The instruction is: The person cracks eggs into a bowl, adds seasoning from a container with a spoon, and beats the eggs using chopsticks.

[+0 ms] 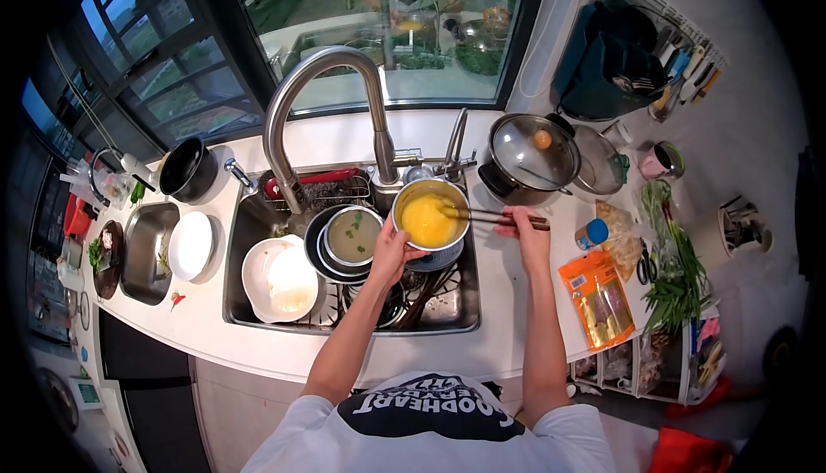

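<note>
Holding the bowl (420, 187) by its near-left side, the left grip (393, 251) is closed with the thumb at the rim; how far the fingers support the underside cannot be seen. The right grip (527, 230) is closed on the chopsticks (492, 216) toward their rear ends, and the tips reach into the yellow liquid (426, 225). Finding: the bowl is over the right part of the sink (456, 311), apparently carried by one hand alone, so a hard push of the chopsticks against its wall could swing or tip it, and any wetness on the rim would make a slip likelier. A tilt to the left could send its contents into the vessel of leaf-flecked liquid (348, 263) just beside it; a tilt toward the body could spill into the sink or onto the tabletop (499, 314). The arched faucet (379, 103) stands close behind, where a careless lift could knock the rim. The lidded pot (533, 154) is near the chopsticks' rear ends; a wide backswing could strike it. Farther right, the orange packet (600, 299) lies by the front edge, where a stray sweep of the arm could push it off.
</note>
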Demonstrator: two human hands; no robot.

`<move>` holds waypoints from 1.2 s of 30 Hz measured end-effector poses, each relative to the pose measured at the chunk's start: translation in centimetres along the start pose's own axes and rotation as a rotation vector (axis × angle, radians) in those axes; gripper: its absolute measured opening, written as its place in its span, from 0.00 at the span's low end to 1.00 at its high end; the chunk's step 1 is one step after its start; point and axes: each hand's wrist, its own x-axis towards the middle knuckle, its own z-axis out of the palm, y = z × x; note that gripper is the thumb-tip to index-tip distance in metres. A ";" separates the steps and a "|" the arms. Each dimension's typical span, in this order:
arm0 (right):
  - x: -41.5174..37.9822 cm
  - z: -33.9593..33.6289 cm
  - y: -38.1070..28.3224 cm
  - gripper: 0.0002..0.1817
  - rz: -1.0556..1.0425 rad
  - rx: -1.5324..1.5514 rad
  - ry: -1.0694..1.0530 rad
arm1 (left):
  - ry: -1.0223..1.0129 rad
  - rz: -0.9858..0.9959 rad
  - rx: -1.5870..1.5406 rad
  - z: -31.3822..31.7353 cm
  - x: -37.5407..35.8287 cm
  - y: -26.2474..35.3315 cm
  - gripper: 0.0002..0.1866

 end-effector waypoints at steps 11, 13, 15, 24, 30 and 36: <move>-0.1 -0.3 -0.2 0.15 0.050 0.024 -0.057 | -0.001 0.012 -0.008 0.1 0.1 0.0 0.32; 0.1 0.3 0.1 0.15 -0.057 0.123 0.111 | -0.002 0.013 -0.011 0.2 0.0 0.0 0.32; 0.1 0.3 0.3 0.15 -0.021 0.033 0.039 | -0.014 0.027 -0.014 0.1 0.0 -0.1 0.32; -0.1 -0.4 0.0 0.16 0.051 -0.016 -0.078 | -0.023 0.022 -0.005 0.0 0.3 -0.1 0.32; -0.2 0.2 -0.4 0.15 0.007 0.016 0.012 | -0.019 0.010 -0.007 0.0 0.3 -0.1 0.32; -0.4 0.4 0.0 0.15 -0.015 0.074 0.072 | -0.029 0.007 -0.006 0.2 0.1 0.1 0.32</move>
